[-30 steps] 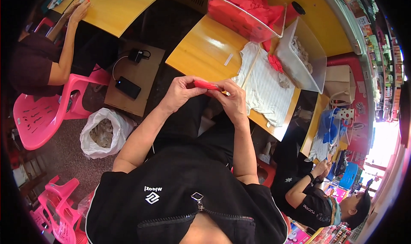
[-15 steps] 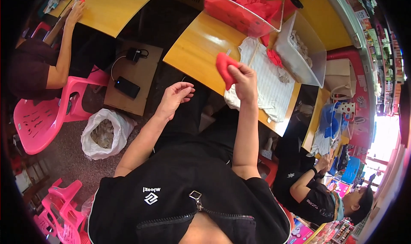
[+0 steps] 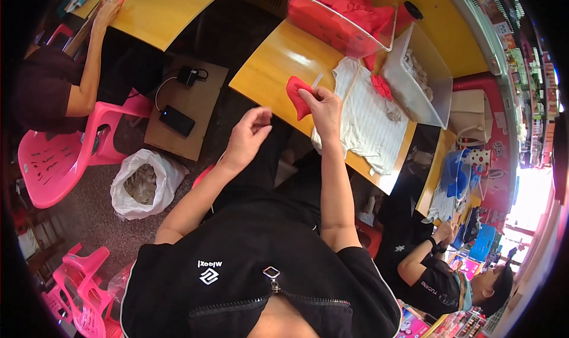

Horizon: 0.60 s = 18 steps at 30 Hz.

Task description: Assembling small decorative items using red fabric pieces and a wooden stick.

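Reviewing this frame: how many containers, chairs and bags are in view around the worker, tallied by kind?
Clear plastic bins on the table: 2, one with red pieces, one with pale pieces
Pink plastic chairs: 2, one occupied, one lower left
White bag on the floor: 1
Total: 5

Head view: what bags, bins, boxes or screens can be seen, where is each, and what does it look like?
Clear bin: table's far side, heaped with red pieces.
Second clear bin: right of it, holding pale scraps.
White plastic bag: on the floor by a pink chair, open, filled with pale scraps.
Phone: on a low brown board, dark screen.
Right hand: holds a red piece.
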Available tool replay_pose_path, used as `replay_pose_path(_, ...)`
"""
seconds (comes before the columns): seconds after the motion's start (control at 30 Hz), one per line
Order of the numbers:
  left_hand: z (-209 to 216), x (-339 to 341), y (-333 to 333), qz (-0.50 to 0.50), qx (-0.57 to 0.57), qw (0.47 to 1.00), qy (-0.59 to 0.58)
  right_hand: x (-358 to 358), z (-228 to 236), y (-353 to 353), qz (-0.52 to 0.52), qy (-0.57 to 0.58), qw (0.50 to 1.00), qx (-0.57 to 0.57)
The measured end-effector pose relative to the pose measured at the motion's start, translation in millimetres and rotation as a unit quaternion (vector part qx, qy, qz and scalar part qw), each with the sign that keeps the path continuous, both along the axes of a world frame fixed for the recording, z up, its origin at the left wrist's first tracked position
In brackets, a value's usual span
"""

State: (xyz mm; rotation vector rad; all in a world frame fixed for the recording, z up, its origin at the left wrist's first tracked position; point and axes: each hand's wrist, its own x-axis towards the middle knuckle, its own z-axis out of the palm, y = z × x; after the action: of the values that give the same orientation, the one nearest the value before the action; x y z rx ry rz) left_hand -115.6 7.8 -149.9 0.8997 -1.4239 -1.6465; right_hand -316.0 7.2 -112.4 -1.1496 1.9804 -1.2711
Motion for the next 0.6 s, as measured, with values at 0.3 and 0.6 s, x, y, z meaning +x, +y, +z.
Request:
replay_pose_path(0.3,28.6,-17.3,-16.0,0.040,-0.198,0.979,0.036,19.6,43.5,41.5,0.153,-0.372,0.915,-0.007)
replay_pose_path(0.6,33.7,-20.4,2.7,-0.080,0.388,0.840,0.372,45.1,53.4,54.1,0.132,0.089,0.987,-0.018)
